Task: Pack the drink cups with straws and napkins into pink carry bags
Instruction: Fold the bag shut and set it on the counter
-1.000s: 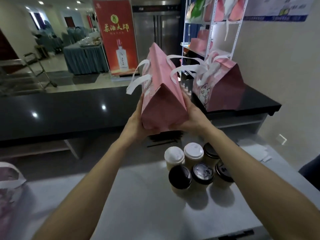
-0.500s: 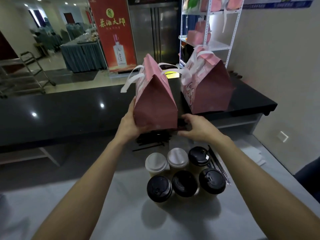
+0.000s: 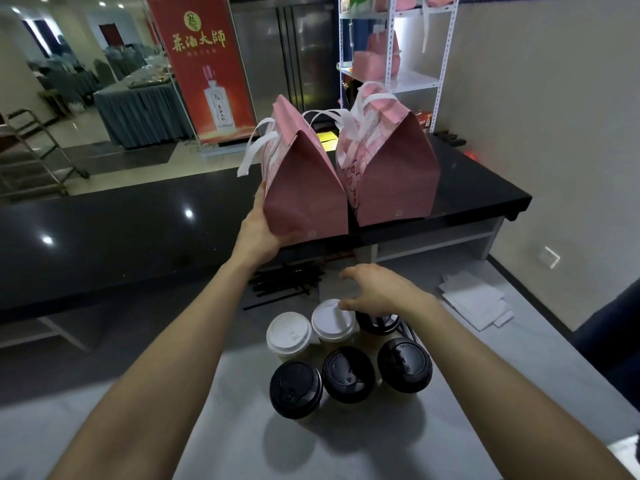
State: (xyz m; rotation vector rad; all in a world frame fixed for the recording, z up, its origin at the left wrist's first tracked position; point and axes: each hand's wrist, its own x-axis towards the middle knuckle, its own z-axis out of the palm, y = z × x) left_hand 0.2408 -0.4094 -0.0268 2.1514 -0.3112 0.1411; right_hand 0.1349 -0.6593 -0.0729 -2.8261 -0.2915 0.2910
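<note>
A closed pink carry bag (image 3: 304, 188) with white handles stands on the black counter (image 3: 121, 230), close beside a second pink bag (image 3: 391, 168). My left hand (image 3: 259, 226) holds the first bag at its lower left corner, thumb under the bottom edge. My right hand (image 3: 374, 289) hovers with loosely spread fingers over the back row of lidded drink cups, touching a white-lidded cup (image 3: 332, 318). Several cups stand on the grey table: another white-lidded one (image 3: 289, 332) and black-lidded ones (image 3: 348, 374). Black straws (image 3: 287, 280) lie behind them. White napkins (image 3: 474, 299) lie at the right.
A white shelf rack (image 3: 391, 64) with more pink bags stands behind the counter. A red banner (image 3: 204, 64) and a steel fridge stand farther back. The beige wall closes off the right side. A dark chair edge (image 3: 613, 323) shows at the far right.
The bag came down onto the black counter beside the second bag. My right hand let go of it and dropped toward the cups; my left hand stays on the bag.
</note>
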